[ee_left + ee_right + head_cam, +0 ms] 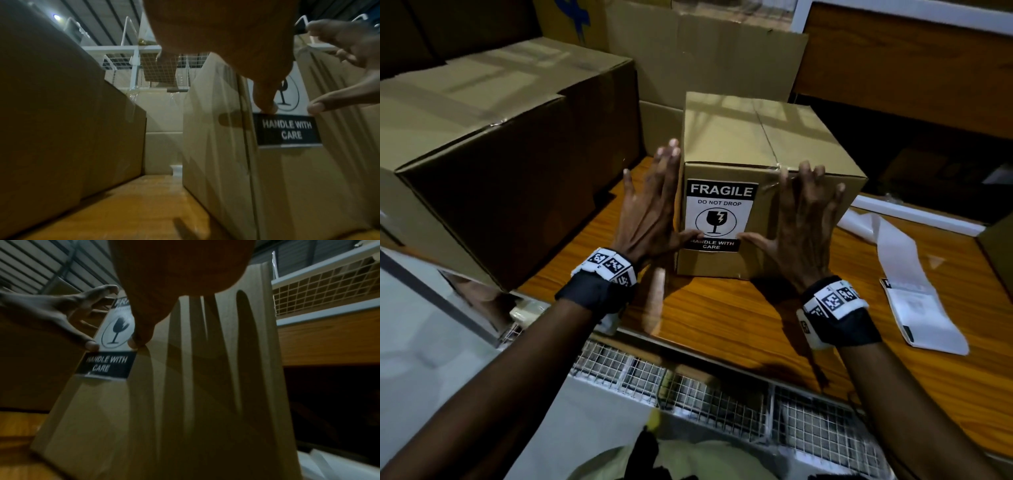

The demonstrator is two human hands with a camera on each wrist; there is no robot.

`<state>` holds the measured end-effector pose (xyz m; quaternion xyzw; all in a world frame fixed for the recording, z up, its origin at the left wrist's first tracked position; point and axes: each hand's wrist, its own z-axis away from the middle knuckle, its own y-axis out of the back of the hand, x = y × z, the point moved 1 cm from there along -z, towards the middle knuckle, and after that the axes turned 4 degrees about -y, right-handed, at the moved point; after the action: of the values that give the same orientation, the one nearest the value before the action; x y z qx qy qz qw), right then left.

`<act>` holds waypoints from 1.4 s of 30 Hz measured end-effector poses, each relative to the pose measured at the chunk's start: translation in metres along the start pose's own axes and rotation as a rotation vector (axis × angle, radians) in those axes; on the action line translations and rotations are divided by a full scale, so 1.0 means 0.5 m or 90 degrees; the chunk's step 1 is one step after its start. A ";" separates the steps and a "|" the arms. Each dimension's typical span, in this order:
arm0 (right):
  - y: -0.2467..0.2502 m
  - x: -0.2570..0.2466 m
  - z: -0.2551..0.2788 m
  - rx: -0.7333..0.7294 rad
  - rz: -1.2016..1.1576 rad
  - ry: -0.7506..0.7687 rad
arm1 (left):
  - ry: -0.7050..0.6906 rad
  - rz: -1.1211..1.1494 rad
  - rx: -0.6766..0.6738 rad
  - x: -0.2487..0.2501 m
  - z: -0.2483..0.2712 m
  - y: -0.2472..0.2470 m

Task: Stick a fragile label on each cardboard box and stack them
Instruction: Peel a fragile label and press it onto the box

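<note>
Fingers [666,161] of both hands spread straight; we log left hand [650,209] and right hand [803,219] flat against one small box [753,137] on the worktop [722,318], thumbs pressing its one fragile label [719,214]. Large boxes [482,144] beside: apparently two.

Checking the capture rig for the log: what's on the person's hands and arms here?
Both hands, the left hand and the right hand, are bare, no gloves. Each wrist carries a black fabric wrist strap with a white block of square black-and-white fiducial tags; the right wrist's tags match. The forearms are uncovered, no sleeves in view.
</note>
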<state>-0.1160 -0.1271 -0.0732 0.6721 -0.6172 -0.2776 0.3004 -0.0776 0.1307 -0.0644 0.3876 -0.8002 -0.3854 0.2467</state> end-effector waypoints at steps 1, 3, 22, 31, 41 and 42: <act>0.012 -0.003 -0.017 0.066 0.024 0.045 | -0.016 0.004 0.012 0.004 -0.018 0.012; 0.019 0.000 -0.051 0.083 0.058 0.093 | -0.048 0.005 0.018 0.013 -0.042 0.027; -0.007 -0.081 -0.094 0.152 0.013 0.019 | -0.202 0.016 0.138 -0.026 -0.087 0.057; -0.093 -0.117 -0.018 0.083 -0.003 0.063 | -0.185 0.013 0.024 -0.060 -0.085 0.037; -0.090 -0.080 -0.011 0.032 0.057 0.010 | -0.159 -0.040 -0.064 -0.067 -0.075 0.018; -0.092 -0.069 -0.006 0.027 0.080 0.005 | -0.162 -0.040 -0.064 -0.066 -0.074 0.015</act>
<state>-0.0861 -0.0898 -0.1055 0.6390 -0.6630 -0.2425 0.3055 -0.0360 0.1444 -0.0399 0.3476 -0.7921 -0.4787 0.1500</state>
